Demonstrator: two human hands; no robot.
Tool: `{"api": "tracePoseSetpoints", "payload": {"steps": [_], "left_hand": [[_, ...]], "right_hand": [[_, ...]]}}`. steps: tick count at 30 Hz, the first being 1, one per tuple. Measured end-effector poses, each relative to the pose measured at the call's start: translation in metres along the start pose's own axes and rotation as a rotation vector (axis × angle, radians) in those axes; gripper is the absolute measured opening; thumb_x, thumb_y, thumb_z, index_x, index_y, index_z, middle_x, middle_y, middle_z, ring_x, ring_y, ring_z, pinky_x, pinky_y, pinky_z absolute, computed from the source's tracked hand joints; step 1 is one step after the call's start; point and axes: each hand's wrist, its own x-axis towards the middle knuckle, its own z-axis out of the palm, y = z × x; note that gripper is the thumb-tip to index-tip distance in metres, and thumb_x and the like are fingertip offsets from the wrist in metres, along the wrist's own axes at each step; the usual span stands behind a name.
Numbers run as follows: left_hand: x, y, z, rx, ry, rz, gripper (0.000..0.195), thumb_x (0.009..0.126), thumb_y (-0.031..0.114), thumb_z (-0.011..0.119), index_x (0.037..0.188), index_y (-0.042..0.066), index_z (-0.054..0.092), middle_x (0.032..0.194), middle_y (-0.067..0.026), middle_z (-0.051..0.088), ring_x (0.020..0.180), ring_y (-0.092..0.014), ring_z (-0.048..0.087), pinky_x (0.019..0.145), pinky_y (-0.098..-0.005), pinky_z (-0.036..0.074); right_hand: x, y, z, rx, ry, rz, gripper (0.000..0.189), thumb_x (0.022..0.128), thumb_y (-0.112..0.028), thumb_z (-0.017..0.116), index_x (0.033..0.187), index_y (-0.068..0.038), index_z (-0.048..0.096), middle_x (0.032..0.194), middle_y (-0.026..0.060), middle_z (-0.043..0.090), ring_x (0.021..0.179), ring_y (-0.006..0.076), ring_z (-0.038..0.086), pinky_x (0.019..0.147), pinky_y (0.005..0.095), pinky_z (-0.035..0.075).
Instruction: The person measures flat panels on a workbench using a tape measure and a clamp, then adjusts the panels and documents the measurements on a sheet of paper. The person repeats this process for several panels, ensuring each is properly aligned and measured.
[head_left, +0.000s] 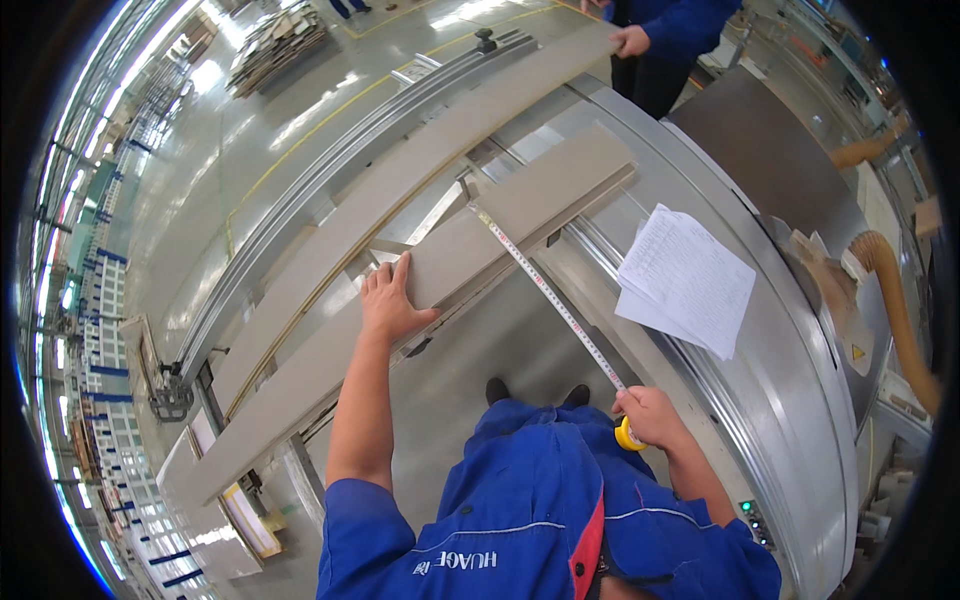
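My left hand (390, 304) rests with spread fingers across a long grey-beige board (555, 180); its thumb lies by the board's near edge. Near my waist, my right hand (649, 416) is closed around a tape measure with a yellow case (628, 435). The pulled-out tape blade (551, 295) runs from that hand up and left, over open space, and crosses the board's top. Its far end sits at the board's far edge. Beyond it lies a second long board (442, 142), roughly parallel, with another person's hand (632, 41) on its far right end.
An aluminium fence rail (352, 127) spans behind the boards. Written sheets of paper (690, 277) lie on the metal machine table (795, 375) to the right. A ribbed hose (892, 300) is at far right. Stacked panels (277, 49) stand on the floor.
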Motion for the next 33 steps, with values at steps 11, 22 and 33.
{"api": "tracePoseSetpoints", "payload": {"steps": [11,22,33], "left_hand": [[0.001,-0.007,0.003,-0.012,0.055,0.079,0.122,0.064,0.056,0.086,0.167,0.014,0.036,0.151,-0.0232,0.049,0.143,-0.04,0.044,0.124,-0.0504,0.029],[0.067,0.037,0.007,-0.164,0.136,0.488,0.122,0.077,0.069,0.079,0.166,0.0,0.031,0.176,-0.0193,0.026,0.164,-0.038,0.021,0.133,-0.0532,0.017],[0.091,0.058,0.026,-0.084,0.098,0.513,0.119,0.082,0.069,0.074,0.168,0.0,0.028,0.177,-0.0175,0.027,0.164,-0.034,0.024,0.132,-0.0495,0.021]], "right_hand": [[-0.007,-0.01,0.049,-0.093,0.179,-0.028,0.042,0.104,-0.037,0.056,0.09,-0.002,0.076,0.087,0.0226,0.074,0.084,0.0439,0.072,0.076,0.05,0.055],[-0.029,-0.024,0.081,-0.317,0.313,0.112,0.041,0.106,-0.038,0.056,0.086,-0.005,0.069,0.085,0.0234,0.07,0.081,0.0481,0.067,0.071,0.0567,0.051],[-0.021,-0.008,0.098,-0.376,0.414,0.144,0.034,0.107,-0.036,0.056,0.089,-0.009,0.066,0.089,0.0194,0.069,0.089,0.045,0.068,0.073,0.055,0.052]]}}
